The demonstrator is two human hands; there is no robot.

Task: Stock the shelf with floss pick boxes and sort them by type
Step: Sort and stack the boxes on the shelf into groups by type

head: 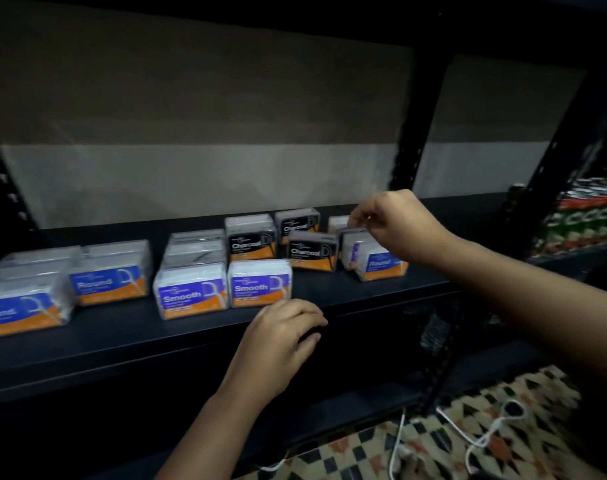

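Observation:
Floss pick boxes stand on a dark shelf (122, 341). Round boxes (109, 284) are grouped at the left, Smooth boxes (191, 294) in the middle, and three Charcoal boxes (312, 252) behind and to their right. At the far right stands another Round box (381, 266), with a clear box (354, 249) turned sideways behind it. My right hand (395, 223) reaches over this right group and pinches the top of the sideways box with curled fingers. My left hand (284, 334) hovers at the shelf's front edge below the Smooth boxes, fingers loosely curled, holding nothing.
A black upright post (409, 133) stands behind the right group. Colourful packets (586, 220) fill the neighbouring shelf at the far right. Below lies a patterned floor (503, 427) with a white cable (468, 434) on it.

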